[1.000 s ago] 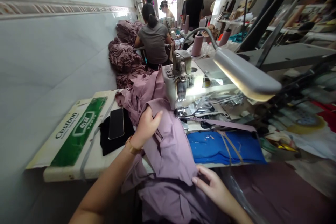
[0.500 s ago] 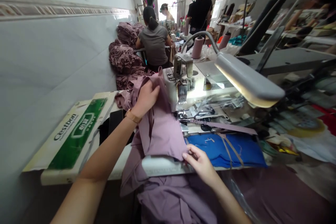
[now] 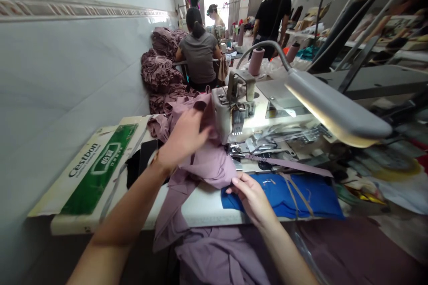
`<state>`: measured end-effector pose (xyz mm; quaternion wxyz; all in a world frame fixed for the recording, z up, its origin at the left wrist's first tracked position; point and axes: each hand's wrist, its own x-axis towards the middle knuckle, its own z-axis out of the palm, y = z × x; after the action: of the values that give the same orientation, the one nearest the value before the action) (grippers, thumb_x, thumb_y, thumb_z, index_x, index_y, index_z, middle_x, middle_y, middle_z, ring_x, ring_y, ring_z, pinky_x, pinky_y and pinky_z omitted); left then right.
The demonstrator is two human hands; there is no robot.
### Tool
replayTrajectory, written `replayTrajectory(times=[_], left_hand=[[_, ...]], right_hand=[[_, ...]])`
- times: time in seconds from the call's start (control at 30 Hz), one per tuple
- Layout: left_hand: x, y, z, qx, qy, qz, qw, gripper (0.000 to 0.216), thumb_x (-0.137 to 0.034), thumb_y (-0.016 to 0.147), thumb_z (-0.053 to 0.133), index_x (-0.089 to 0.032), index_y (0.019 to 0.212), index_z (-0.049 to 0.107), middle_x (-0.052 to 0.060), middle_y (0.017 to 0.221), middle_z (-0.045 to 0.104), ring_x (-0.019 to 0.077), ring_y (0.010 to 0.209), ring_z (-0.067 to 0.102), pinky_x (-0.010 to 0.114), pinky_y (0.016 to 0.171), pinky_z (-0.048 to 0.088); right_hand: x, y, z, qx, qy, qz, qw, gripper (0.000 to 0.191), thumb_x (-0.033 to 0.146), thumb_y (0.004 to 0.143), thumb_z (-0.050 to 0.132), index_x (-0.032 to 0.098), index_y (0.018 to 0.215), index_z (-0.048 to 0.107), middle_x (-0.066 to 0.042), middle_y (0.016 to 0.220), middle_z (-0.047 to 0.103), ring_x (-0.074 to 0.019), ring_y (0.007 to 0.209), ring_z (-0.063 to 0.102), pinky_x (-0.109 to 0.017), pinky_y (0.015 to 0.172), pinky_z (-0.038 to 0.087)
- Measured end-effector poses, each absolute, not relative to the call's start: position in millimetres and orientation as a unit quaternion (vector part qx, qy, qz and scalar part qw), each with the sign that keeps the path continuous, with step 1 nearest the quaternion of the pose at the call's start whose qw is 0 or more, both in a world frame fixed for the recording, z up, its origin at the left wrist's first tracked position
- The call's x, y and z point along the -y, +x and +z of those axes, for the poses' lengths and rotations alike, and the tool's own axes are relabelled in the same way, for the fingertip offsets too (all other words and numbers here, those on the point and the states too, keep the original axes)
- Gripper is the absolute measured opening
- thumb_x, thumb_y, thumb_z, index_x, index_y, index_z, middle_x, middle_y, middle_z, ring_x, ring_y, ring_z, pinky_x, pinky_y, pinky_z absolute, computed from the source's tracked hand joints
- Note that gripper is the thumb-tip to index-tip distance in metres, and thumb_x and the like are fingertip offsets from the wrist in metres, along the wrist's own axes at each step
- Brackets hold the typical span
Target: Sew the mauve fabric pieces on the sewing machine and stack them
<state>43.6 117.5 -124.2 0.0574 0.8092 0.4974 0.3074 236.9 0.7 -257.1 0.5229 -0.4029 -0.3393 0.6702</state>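
Observation:
A mauve piece of fabric (image 3: 214, 164) lies bunched on the white sewing table, left of the sewing machine (image 3: 224, 116) and in front of its needles. My left hand (image 3: 185, 136) is over the fabric with thumb and fingers apart, slightly blurred. The near right corner of the cloth is pinched between the thumb and fingers of my right hand (image 3: 252, 193). A narrow mauve strip (image 3: 294, 164) runs from the presser foot area toward the right. Beneath my right hand lies a blue cloth pad (image 3: 310, 193) on the table edge.
A gooseneck lamp (image 3: 337, 107) hangs over the machine's right side. To the left are a Cestbon cardboard panel (image 3: 83, 169) and a dark phone-like object (image 3: 147, 156). More mauve fabric (image 3: 220, 254) hangs below the table. Other people (image 3: 200, 53) work beyond, beside heaped garments (image 3: 160, 71).
My left hand has loosened from the fabric and moved slightly nearer, its fingers spreading. My right hand has lifted the cloth corner a little away from me, and the cloth has bunched up.

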Motion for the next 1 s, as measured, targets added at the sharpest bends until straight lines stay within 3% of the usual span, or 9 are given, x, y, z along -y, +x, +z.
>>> replayTrajectory(times=[0.07,0.17,0.23,0.37,0.47,0.57,0.67,0.8,1.0], left_hand=[[-78,27,-142,-0.503,0.843,0.183,0.053,0.034,-0.05,0.078,0.067,-0.018,0.073,0.055,0.007,0.086,0.055,0.0267,0.085,0.053,0.042,0.081,0.045],[-47,7,-151,-0.486,0.86,0.108,0.106,0.026,-0.041,0.086,0.058,-0.018,0.073,0.054,0.006,0.087,0.054,0.0242,0.084,0.051,0.038,0.078,0.043],[-46,1,-140,-0.469,0.852,0.123,0.199,0.021,-0.034,0.091,0.051,-0.019,0.076,0.053,0.004,0.084,0.055,0.0208,0.08,0.052,0.033,0.075,0.043],[-61,3,-101,-0.451,0.774,0.232,0.379,0.022,-0.039,0.093,0.047,-0.021,0.081,0.051,-0.002,0.076,0.05,0.0143,0.068,0.048,0.024,0.06,0.039],[-75,11,-86,-0.463,0.76,0.291,0.352,0.02,-0.037,0.091,0.052,-0.02,0.079,0.052,-0.003,0.074,0.048,0.0127,0.065,0.045,0.022,0.057,0.036],[-89,18,-81,-0.464,0.777,0.308,0.293,0.021,-0.035,0.088,0.054,-0.019,0.076,0.054,-0.002,0.072,0.049,0.0129,0.065,0.045,0.023,0.058,0.035],[-100,18,-78,-0.458,0.792,0.312,0.256,0.021,-0.035,0.086,0.057,-0.017,0.075,0.058,0.0,0.074,0.052,0.0146,0.07,0.048,0.024,0.06,0.036],[-97,12,-77,-0.472,0.795,0.301,0.235,0.022,-0.036,0.086,0.056,-0.017,0.075,0.058,0.0,0.073,0.054,0.0152,0.07,0.05,0.023,0.059,0.036],[-69,7,-94,-0.495,0.809,0.239,0.21,0.022,-0.034,0.088,0.053,-0.019,0.072,0.053,-0.004,0.066,0.05,0.0134,0.063,0.046,0.024,0.056,0.032]], right_hand=[[0,234,-259,0.33,-0.398,0.675,0.526,0.02,0.036,0.078,0.075,0.018,0.079,0.066,0.001,0.076,0.062,-0.0165,0.067,0.059,-0.029,0.07,0.049],[2,229,-259,0.32,-0.381,0.688,0.528,0.018,0.034,0.077,0.075,0.018,0.076,0.068,0.0,0.073,0.064,-0.0176,0.069,0.06,-0.03,0.072,0.05],[3,225,-257,0.312,-0.367,0.696,0.532,0.014,0.031,0.078,0.074,0.018,0.077,0.069,-0.001,0.075,0.067,-0.0188,0.074,0.062,-0.032,0.077,0.05],[3,220,-251,0.269,-0.328,0.697,0.578,0.012,0.034,0.079,0.066,0.024,0.086,0.069,-0.002,0.092,0.073,-0.0222,0.095,0.065,-0.037,0.093,0.048],[5,211,-246,0.193,-0.292,0.725,0.593,0.017,0.037,0.078,0.062,0.025,0.086,0.07,-0.004,0.095,0.076,-0.0243,0.101,0.066,-0.04,0.091,0.05],[15,195,-241,0.152,-0.266,0.781,0.545,0.018,0.037,0.076,0.066,0.021,0.084,0.072,-0.005,0.079,0.076,-0.0237,0.076,0.069,-0.039,0.076,0.055],[30,180,-241,0.19,-0.267,0.801,0.502,0.014,0.03,0.075,0.071,0.018,0.081,0.07,-0.001,0.06,0.069,-0.0177,0.057,0.062,-0.032,0.064,0.052],[50,191,-245,0.195,-0.312,0.776,0.512,0.022,0.03,0.076,0.076,0.021,0.093,0.065,0.002,0.069,0.067,-0.0136,0.058,0.059,-0.025,0.059,0.05],[70,252,-249,0.197,-0.385,0.711,0.554,0.02,0.033,0.081,0.075,0.022,0.093,0.062,0.003,0.071,0.06,-0.0107,0.058,0.054,-0.02,0.056,0.046]])
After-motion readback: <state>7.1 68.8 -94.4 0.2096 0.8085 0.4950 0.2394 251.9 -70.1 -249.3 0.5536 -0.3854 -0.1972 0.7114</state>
